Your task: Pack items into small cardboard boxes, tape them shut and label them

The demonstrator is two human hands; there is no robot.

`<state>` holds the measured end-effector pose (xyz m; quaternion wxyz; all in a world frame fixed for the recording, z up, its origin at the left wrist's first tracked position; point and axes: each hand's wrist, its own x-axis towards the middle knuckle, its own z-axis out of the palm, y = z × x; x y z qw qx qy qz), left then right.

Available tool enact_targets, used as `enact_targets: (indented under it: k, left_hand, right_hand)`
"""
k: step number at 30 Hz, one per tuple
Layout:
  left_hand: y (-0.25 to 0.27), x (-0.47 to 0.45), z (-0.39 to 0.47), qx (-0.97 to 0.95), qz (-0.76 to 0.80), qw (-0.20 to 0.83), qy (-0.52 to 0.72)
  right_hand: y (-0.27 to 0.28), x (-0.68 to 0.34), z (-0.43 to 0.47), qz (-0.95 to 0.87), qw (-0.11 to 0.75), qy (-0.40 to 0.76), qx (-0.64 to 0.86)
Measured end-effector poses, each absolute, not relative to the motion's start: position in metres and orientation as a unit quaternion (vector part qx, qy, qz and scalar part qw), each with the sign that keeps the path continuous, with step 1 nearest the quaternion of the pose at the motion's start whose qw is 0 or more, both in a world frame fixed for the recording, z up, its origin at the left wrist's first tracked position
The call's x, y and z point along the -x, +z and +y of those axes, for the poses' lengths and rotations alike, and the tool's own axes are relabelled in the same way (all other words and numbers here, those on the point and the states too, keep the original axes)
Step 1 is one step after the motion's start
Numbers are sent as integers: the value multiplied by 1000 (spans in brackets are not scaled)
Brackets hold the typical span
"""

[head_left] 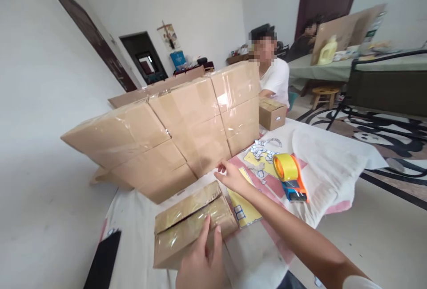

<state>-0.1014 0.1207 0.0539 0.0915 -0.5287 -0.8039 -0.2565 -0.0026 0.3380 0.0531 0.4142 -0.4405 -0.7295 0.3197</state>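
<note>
A brown cardboard box [180,240] lies on the cloth in front of me, its flaps nearly meeting and shiny clear tape along the top. My left hand [202,260] rests at its near side, index finger and thumb apart on the surface. Beyond the box's far right corner, my right hand [231,177] hovers with loosely bent fingers and nothing visible in them. It is close to the wall of stacked cardboard boxes [200,133]. To the right lies a tape dispenser [295,186] with an orange and blue body and a yellow roll of tape [285,167].
White cloth [320,160] covers the table. Yellow paper [245,200] and labels [263,151] lie near the stack. A black flat object [103,260] is at left. Behind the table sits a person [275,79] beside another box [271,114]; a second person is farther back.
</note>
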Motion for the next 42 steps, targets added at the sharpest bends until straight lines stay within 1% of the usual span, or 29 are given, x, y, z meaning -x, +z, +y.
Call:
enact_targets:
  k: [3, 6, 10, 13, 15, 18, 20, 22, 23, 24, 26, 28, 30, 32, 35, 40, 42]
  left_hand:
    - [64, 110, 129, 597, -741, 230, -204]
    - [69, 121, 144, 636, -682, 307, -191]
    - [61, 132, 165, 724, -582, 325, -176]
    - [57, 137, 170, 731, -580, 324, -156]
    - [57, 138, 167, 732, -573, 329, -168]
    - [52, 129, 155, 712, -557, 354, -239]
    - [39, 112, 146, 686, -523, 374, -341]
    - [18, 87, 140, 685, -486, 338, -425]
    - [6, 74, 139, 701, -484, 297, -431]
    - [-7, 61, 139, 724, -501, 245, -407]
    - [-30, 38, 143, 752, -541, 173, -334]
    - [-47, 23, 148, 764, -569, 126, -276]
    - [-58, 16, 151, 766, -586, 87, -250]
    - [-62, 14, 152, 762, -595, 60, -250]
    - [-61, 15, 147, 752, -594, 44, -281]
    - [-57, 19, 132, 761, -563, 10, -321]
    - [-57, 19, 126, 769, -552, 13, -322]
  right_hand:
    - [36, -30, 327, -699, 423, 281, 504]
    - [10, -53, 313, -676, 412, 232, 565]
    - [-17, -58, 303, -688, 363, 187, 600]
    - [-25, -54, 300, -701, 343, 186, 597]
    - [-25, -52, 299, -707, 339, 184, 593]
    - [-26, -53, 297, -717, 333, 181, 586]
    - [-26, -54, 295, -721, 331, 179, 581]
    - [-25, -55, 294, -720, 333, 180, 581]
    - [-25, -55, 294, -718, 335, 182, 582]
    - [-24, -56, 294, -715, 339, 185, 583]
    - [-22, -58, 296, -709, 351, 192, 581]
    - [-19, -63, 299, -698, 373, 200, 578]
    - [-17, -69, 301, -684, 399, 209, 574]
    - [-14, -75, 301, -669, 427, 223, 567]
    - [-10, -87, 286, -651, 462, 248, 549]
    - [-9, -123, 223, -603, 571, 298, 471]
    - [-11, -140, 193, -579, 577, 325, 474]
